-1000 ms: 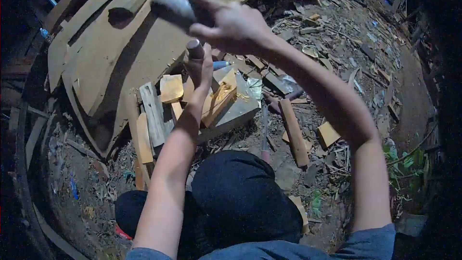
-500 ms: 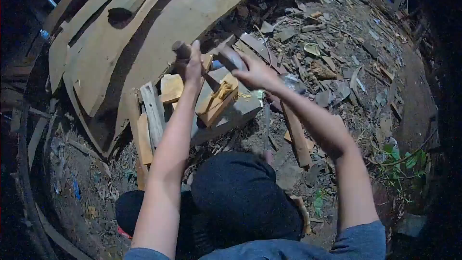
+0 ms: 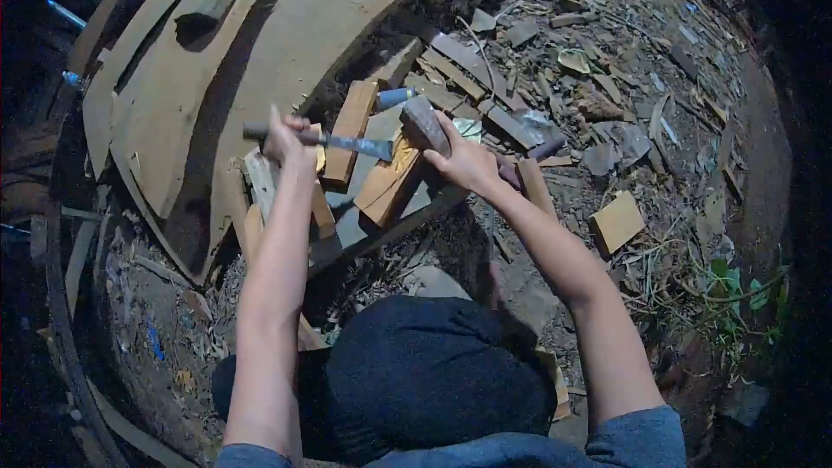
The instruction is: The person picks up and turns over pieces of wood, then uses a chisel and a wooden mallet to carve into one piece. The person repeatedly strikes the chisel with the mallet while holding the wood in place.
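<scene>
My left hand (image 3: 290, 139) is wrapped round the handle of a chisel (image 3: 360, 146), held almost level and pointing right. Its flat blade reaches over to the roughly cut, pale hollow in a wooden block (image 3: 386, 191). In my right hand (image 3: 468, 160) is a dark, blunt block (image 3: 422, 125), gripped between thumb and fingers just right of the chisel tip. The wooden block lies tilted on a grey slab (image 3: 347, 230). Beside it, a longer wooden piece (image 3: 352, 113) passes under the chisel blade.
Large curved boards (image 3: 338, 0) lean at the upper left. Wood scraps and chips (image 3: 598, 104) litter the ground to the right. A pale wood offcut (image 3: 617, 222) lies near my right forearm, with a green plant (image 3: 732, 282) farther right. My knee (image 3: 433, 373) is in front.
The chisel has swung from a steep angle on the wooden block to nearly level as my left hand moved left and down. My right hand has shifted slightly with the dark block.
</scene>
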`<state>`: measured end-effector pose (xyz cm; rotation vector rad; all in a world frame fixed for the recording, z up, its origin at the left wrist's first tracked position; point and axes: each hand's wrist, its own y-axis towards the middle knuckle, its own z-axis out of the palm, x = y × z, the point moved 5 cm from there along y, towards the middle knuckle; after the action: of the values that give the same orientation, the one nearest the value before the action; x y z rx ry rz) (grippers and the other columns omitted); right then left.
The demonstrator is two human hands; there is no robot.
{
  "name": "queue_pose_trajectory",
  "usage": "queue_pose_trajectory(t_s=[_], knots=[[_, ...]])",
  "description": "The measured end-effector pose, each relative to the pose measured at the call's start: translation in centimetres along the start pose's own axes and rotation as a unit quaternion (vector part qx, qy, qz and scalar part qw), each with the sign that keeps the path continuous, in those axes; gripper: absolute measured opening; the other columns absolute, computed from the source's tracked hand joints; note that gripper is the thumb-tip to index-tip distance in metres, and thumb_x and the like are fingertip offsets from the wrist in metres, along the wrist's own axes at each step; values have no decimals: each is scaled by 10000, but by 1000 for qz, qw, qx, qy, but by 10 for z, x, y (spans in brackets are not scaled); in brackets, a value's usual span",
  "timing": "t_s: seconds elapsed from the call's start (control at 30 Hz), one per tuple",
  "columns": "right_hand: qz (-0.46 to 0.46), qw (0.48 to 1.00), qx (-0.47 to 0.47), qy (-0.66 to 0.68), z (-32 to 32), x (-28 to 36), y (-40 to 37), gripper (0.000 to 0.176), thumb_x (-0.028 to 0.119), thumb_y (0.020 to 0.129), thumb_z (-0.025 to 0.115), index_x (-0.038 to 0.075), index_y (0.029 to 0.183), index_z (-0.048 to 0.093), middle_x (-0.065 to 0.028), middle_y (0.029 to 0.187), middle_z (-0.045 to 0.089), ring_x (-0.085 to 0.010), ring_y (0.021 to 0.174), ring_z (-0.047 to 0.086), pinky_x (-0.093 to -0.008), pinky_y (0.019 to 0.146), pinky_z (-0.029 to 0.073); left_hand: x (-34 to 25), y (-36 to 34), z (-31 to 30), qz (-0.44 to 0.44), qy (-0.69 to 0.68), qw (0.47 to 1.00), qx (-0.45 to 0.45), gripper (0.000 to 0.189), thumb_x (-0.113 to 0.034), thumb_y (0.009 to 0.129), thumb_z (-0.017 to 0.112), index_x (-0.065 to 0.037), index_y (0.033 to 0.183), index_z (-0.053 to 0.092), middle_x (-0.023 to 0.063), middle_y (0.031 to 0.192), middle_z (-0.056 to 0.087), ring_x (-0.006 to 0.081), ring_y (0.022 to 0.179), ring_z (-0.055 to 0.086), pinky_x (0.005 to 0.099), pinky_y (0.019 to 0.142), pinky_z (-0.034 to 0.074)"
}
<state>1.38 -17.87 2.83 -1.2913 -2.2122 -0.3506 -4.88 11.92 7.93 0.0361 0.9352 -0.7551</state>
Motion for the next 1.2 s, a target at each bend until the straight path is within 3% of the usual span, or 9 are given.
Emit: queue_pose_trajectory(t_s=[0.1,0.3,0.63,0.73,0.8,0.93,1.03,1.1,1.2], knots=[[6,1000,9,13,-1,-1,-1,805,552,830,551,324,1492,154,-229,968,667,-416,878,650,-502,753,516,-13,-19,67,137,70,988,30,343,-282,902,649,-152,675,427,-14,566,432,91,471,431,271,476,436],[6,999,17,35,-2,0,-1,810,571,829,549,307,1494,170,-248,1055,646,-431,934,631,-500,790,500,2,-46,127,136,134,972,139,314,-318,903,643,-131,732,458,-26,570,431,83,461,439,256,485,427],[15,999,26,44,-1,-1,-1,789,561,837,541,324,1489,165,-249,1098,633,-434,958,629,-511,814,493,12,-42,122,132,191,963,140,218,-281,912,640,-170,866,458,-32,590,408,84,496,426,275,504,414],[23,998,33,48,-1,-2,-1,793,562,835,543,329,1490,161,-253,1095,632,-432,958,630,-514,820,490,21,-44,118,97,190,971,110,229,-300,912,640,-171,850,461,-32,592,408,81,499,426,269,504,410],[22,998,31,55,-1,-3,-1,793,564,835,541,331,1490,160,-255,1089,634,-431,961,629,-514,823,488,19,-47,122,159,205,957,133,368,-354,909,635,-171,648,450,-45,542,434,59,435,431,212,429,357],[29,996,50,74,-3,0,-3,798,572,833,540,333,1491,156,-263,1066,638,-431,969,626,-513,827,486,26,-39,117,140,234,955,120,350,-341,915,626,-173,659,456,-42,522,441,45,444,460,208,431,364],[27,996,35,73,-2,-2,-3,803,577,831,540,332,1492,155,-267,1056,639,-433,969,625,-508,833,484,38,-14,115,208,253,933,146,330,-335,889,649,-107,677,540,22,553,554,130,477,563,290,467,431],[25,996,34,74,1,-4,-2,803,577,833,537,338,1492,147,-268,1047,641,-440,954,626,-511,829,484,35,-10,113,362,433,826,1,344,-328,843,685,-16,719,612,113,641,651,245,568,645,391,554,483],[20,997,34,74,1,-3,-2,815,556,824,552,309,1494,159,-254,1043,649,-430,945,635,-499,829,497,42,-26,118,381,371,847,8,370,-329,806,711,30,751,639,172,707,680,318,662,675,452,625,488]])
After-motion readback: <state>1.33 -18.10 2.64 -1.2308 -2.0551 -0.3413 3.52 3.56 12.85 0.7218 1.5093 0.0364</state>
